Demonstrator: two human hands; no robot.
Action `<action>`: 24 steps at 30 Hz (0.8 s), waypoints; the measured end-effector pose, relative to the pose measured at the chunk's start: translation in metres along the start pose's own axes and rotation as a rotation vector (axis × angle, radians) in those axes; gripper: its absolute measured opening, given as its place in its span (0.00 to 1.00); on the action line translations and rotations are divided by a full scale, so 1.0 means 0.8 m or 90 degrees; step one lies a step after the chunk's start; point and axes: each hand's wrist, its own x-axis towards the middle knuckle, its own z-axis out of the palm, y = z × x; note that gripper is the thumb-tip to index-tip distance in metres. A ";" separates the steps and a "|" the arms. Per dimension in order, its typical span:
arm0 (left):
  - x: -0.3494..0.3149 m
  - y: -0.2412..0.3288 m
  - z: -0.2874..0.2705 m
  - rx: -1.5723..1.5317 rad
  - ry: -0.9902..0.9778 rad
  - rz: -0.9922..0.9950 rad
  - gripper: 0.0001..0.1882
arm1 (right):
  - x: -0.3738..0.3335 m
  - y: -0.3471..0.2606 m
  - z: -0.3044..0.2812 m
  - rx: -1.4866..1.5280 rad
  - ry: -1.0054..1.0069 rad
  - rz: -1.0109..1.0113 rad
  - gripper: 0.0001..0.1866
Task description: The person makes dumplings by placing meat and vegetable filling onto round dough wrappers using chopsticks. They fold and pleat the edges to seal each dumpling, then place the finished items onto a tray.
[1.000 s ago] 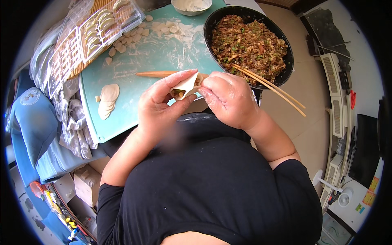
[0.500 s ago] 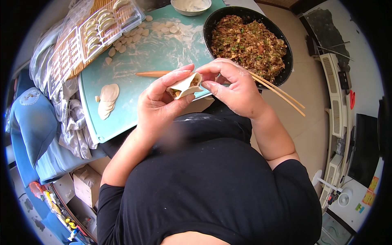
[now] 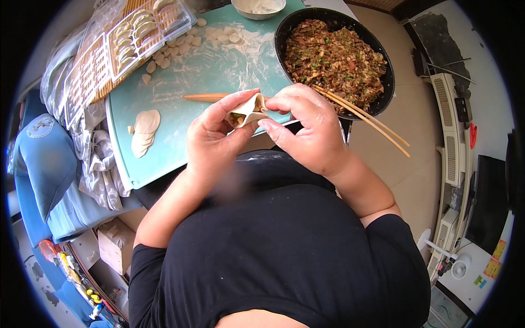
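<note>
A partly folded dumpling (image 3: pixel 250 111), its filling showing at the open sides, is held up over the near edge of the green mat (image 3: pixel 180 126). My left hand (image 3: pixel 216 128) grips it between thumb and fingers. From the other side, the thumb and fingertips of my right hand (image 3: pixel 306 123) close in around its right edge. Behind my left hand lies a wooden rolling pin (image 3: pixel 205 97), partly hidden. An overlapping row of round dough wrappers (image 3: pixel 145 131) rests on the mat's left part.
A black pan of minced filling (image 3: pixel 333 60) stands at the right, chopsticks (image 3: pixel 372 121) jutting over its near rim. Small dough pieces (image 3: pixel 175 49) and loose flour lie on the far mat, near a flour bowl (image 3: pixel 258 7). Finished dumplings (image 3: pixel 131 38) fill part of a plastic tray (image 3: pixel 87 74).
My right thumb has moved down and left, and my right hand is nearer the dumpling. The wrapper's top edge now stands higher, more folded together. My left hand keeps its hold.
</note>
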 end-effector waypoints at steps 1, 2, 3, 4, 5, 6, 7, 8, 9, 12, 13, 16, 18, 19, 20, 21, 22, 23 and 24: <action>0.000 0.000 0.000 -0.010 0.002 -0.001 0.22 | 0.000 0.002 0.001 -0.007 0.007 -0.012 0.07; 0.000 0.000 0.001 0.008 0.000 0.009 0.22 | 0.000 0.003 0.003 -0.014 0.013 -0.025 0.07; 0.001 -0.001 0.001 0.026 -0.002 0.019 0.22 | 0.000 0.004 0.003 -0.021 0.020 -0.037 0.07; 0.001 -0.001 0.001 0.044 -0.003 0.029 0.22 | -0.001 0.005 0.004 -0.026 0.026 -0.048 0.07; 0.001 -0.001 0.003 0.042 0.002 0.034 0.22 | -0.002 0.006 0.005 -0.030 0.032 -0.058 0.07; 0.001 -0.001 0.004 0.040 0.008 0.038 0.22 | -0.003 0.007 0.006 -0.034 0.038 -0.069 0.07; 0.002 -0.001 0.005 0.037 0.014 0.043 0.21 | -0.002 0.008 0.006 -0.040 0.042 -0.088 0.07; 0.001 -0.001 0.005 0.042 0.007 0.036 0.21 | -0.001 0.010 0.007 -0.046 0.046 -0.107 0.07; 0.001 -0.001 0.003 0.048 0.001 0.028 0.21 | 0.000 0.011 0.008 -0.052 0.050 -0.126 0.07; 0.000 -0.001 0.001 0.046 0.001 0.012 0.22 | -0.002 0.017 0.009 -0.048 0.033 -0.129 0.09; -0.001 -0.002 0.000 0.041 0.005 0.008 0.22 | -0.003 0.017 0.008 -0.038 0.029 -0.109 0.10; 0.000 0.000 -0.001 -0.027 0.006 -0.008 0.23 | -0.004 0.012 0.005 0.040 0.017 -0.008 0.14; 0.000 -0.001 0.000 -0.012 0.013 0.009 0.24 | -0.003 0.007 0.006 0.158 0.012 0.116 0.18; 0.000 -0.001 0.000 -0.005 0.016 0.017 0.24 | -0.003 0.008 0.007 0.180 -0.004 0.118 0.18; 0.000 0.000 0.001 -0.014 0.018 0.007 0.24 | -0.003 0.012 0.008 0.202 -0.019 0.121 0.18; 0.000 0.004 0.003 -0.023 0.019 -0.004 0.25 | -0.004 0.015 0.010 0.223 -0.035 0.123 0.18; 0.000 0.006 0.004 -0.031 0.021 -0.015 0.25 | -0.005 0.018 0.012 0.257 -0.037 0.129 0.18; 0.000 0.005 0.003 -0.039 0.019 -0.019 0.25 | -0.006 0.020 0.014 0.291 -0.040 0.136 0.17; 0.000 0.002 0.003 -0.048 0.016 -0.023 0.26 | -0.006 0.021 0.015 0.325 -0.042 0.142 0.17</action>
